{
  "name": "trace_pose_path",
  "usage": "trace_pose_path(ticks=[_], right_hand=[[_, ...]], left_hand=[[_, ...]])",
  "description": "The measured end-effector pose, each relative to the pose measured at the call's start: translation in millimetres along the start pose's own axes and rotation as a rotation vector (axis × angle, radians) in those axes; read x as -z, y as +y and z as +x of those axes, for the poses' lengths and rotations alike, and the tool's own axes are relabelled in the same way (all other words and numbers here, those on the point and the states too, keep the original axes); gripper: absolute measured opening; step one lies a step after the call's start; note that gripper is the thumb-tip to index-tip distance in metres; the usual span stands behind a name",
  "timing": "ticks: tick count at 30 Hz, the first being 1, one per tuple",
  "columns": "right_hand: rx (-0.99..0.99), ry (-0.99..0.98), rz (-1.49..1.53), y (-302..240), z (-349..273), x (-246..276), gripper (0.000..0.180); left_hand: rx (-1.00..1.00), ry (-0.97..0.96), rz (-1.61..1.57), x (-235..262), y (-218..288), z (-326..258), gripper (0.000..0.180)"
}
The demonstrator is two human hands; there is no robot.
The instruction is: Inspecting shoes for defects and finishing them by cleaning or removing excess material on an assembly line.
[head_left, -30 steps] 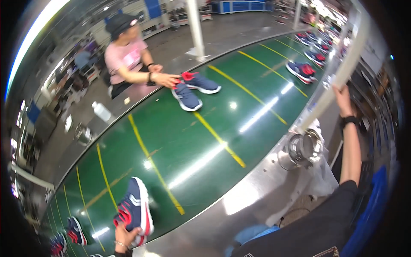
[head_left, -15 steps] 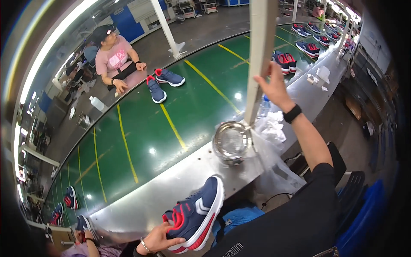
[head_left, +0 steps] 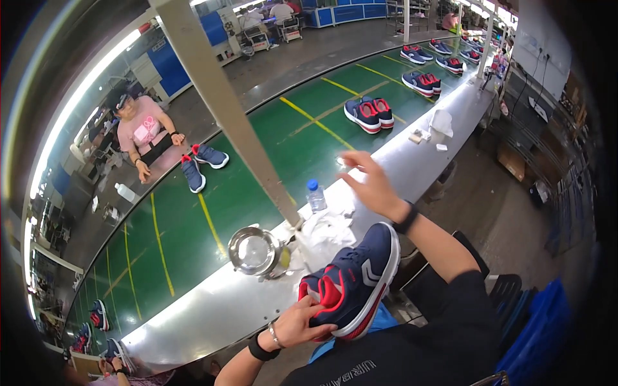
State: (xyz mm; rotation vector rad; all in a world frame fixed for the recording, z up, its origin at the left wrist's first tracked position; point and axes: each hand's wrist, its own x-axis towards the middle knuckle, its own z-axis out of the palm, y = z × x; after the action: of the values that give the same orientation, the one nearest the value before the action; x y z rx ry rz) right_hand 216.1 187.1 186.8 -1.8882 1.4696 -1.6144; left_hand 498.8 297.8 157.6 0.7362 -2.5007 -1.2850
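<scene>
My left hand (head_left: 297, 327) grips a navy sneaker (head_left: 355, 273) by its heel, with the thumb low on the heel side and fingers at the red-lined collar. The shoe has a white and red sole, and its toe tilts up to the right. My right hand (head_left: 373, 186) hovers over the metal ledge beyond the toe, slightly blurred, fingers apart and holding nothing. Left of it, a clear bottle with a blue cap (head_left: 315, 197) stands by crumpled white tissue (head_left: 328, 229). A round steel bowl (head_left: 251, 249) sits farther left on the ledge (head_left: 187, 309).
A green belt (head_left: 257, 138) with yellow lines carries pairs of sneakers (head_left: 369, 116). A pale post (head_left: 225, 109) rises from the ledge beside the bowl. Across the belt is a person in pink (head_left: 143, 128). White scraps (head_left: 440, 123) lie on the ledge at right.
My right hand has left the post and come down toward the held sneaker. My left hand has raised the sneaker to the right. The view has turned right, and belt shoes appear farther left.
</scene>
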Motion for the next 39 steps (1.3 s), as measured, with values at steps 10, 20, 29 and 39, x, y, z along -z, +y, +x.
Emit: trace_pose_path(ticks=[10,20,29,39], right_hand=[[-0.732,0.068,0.335,179,-76,102,0.063],[-0.921,-0.299,0.076,345,-34,101,0.079],[-1.371,-0.261,0.928,331,-6,132,0.044],[-1.096,0.064,0.87,288,4,156,0.051]], left_hand=[[0.119,0.277,0.43,-62,-58,294,0.031],[0.704,0.668,0.079,-64,-97,378,0.063],[0.904,0.692,-1.309,-93,-164,350,0.044],[0.762,0.594,-1.353,-77,-158,360,0.036]])
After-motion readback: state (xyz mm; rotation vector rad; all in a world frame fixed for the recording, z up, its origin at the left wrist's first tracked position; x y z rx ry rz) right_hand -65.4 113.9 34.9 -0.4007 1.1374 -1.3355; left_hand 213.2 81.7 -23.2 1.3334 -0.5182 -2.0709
